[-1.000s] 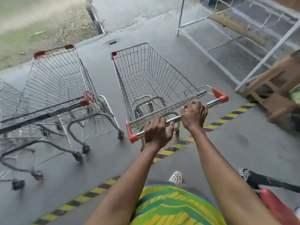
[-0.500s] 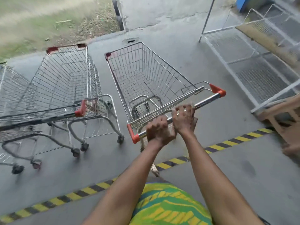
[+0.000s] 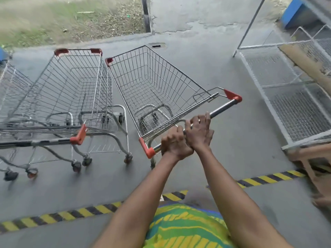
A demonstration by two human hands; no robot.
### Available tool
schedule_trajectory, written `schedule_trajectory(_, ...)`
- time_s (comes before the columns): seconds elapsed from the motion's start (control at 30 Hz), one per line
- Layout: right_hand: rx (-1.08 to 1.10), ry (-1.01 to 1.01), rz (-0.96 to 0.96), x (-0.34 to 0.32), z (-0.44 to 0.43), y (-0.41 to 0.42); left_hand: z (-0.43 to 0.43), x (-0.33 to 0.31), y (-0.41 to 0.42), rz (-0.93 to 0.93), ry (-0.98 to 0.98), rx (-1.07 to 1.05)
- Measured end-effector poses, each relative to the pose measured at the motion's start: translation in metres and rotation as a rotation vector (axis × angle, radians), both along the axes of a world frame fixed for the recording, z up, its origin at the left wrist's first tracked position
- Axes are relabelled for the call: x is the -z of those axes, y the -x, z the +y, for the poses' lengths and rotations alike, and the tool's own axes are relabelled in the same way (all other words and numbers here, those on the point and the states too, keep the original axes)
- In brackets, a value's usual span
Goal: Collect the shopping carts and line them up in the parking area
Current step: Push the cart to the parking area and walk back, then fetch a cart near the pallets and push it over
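Observation:
A wire shopping cart (image 3: 154, 86) with orange handle caps stands in front of me, angled to the left. My left hand (image 3: 174, 144) and my right hand (image 3: 198, 131) both grip its metal handle bar (image 3: 222, 107), touching each other near the bar's left half. Its front corner almost meets a second parked cart (image 3: 71, 90) on the left. A third cart (image 3: 12, 90) shows partly at the left edge.
A yellow-and-black striped line (image 3: 71, 214) crosses the concrete floor behind the carts. White wire-mesh racks (image 3: 290, 104) lie on the right, with a wooden stool (image 3: 309, 158) beside them. A grass strip (image 3: 53, 20) and a floor drain (image 3: 156, 46) lie ahead.
The cart has rolled forward past the striped line and closer to the parked cart on the left. My hands have slid together on the handle bar.

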State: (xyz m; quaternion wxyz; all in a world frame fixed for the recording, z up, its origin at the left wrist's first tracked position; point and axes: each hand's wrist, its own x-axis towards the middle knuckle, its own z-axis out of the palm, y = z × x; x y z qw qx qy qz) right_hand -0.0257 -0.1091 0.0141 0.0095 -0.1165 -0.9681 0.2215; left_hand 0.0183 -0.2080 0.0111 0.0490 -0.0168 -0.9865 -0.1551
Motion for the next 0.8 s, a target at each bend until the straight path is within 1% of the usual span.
schedule_trajectory(0.1, -0.063, -0.009, 0.033, 0.005, 0.004, 0.023, 0.001, 0.0, 0.02, 0.012, -0.027, -0.042)
schedule_trajectory(0.2, -0.195, -0.031, 0.028, 0.003, 0.01, 0.046, 0.001, 0.0, 0.04, 0.037, -0.003, -0.099)
schedule_trajectory(0.33, -0.433, -0.184, 0.034, -0.005, 0.026, 0.085, -0.006, -0.005, 0.062, -0.023, 0.085, -0.17)
schedule_trajectory(0.4, -0.491, -0.2, 0.054, -0.006, 0.031, 0.099, -0.012, -0.006, 0.066, -0.027, 0.092, -0.187)
schedule_trajectory(0.47, -0.508, -0.151, 0.09, -0.001, 0.033, 0.1, -0.014, -0.009, 0.068, -0.029, 0.121, -0.186)
schedule_trajectory(0.53, -0.539, -0.113, 0.106, 0.006, 0.035, 0.093, -0.011, -0.01, 0.067, -0.069, 0.222, -0.195)
schedule_trajectory(0.57, -0.558, -0.092, 0.119, 0.01, 0.037, 0.088, -0.008, -0.009, 0.065, -0.094, 0.249, -0.221)
schedule_trajectory(0.6, -0.59, -0.059, 0.151, 0.014, 0.04, 0.083, -0.004, -0.007, 0.059, -0.107, 0.236, -0.26)
schedule_trajectory(0.67, -0.745, 0.031, 0.311, 0.026, 0.048, 0.071, 0.008, 0.002, 0.041, -0.09, 0.14, -0.342)
schedule_trajectory(0.73, -0.993, 0.124, 0.461, 0.041, 0.051, 0.056, 0.023, 0.013, 0.011, -0.042, 0.098, -0.42)
schedule_trajectory(0.77, -1.102, 0.162, 0.476, 0.047, 0.049, 0.048, 0.03, 0.018, -0.006, -0.026, 0.098, -0.457)
schedule_trajectory(0.8, -1.188, 0.196, 0.448, 0.051, 0.044, 0.041, 0.036, 0.024, -0.024, -0.03, 0.093, -0.501)
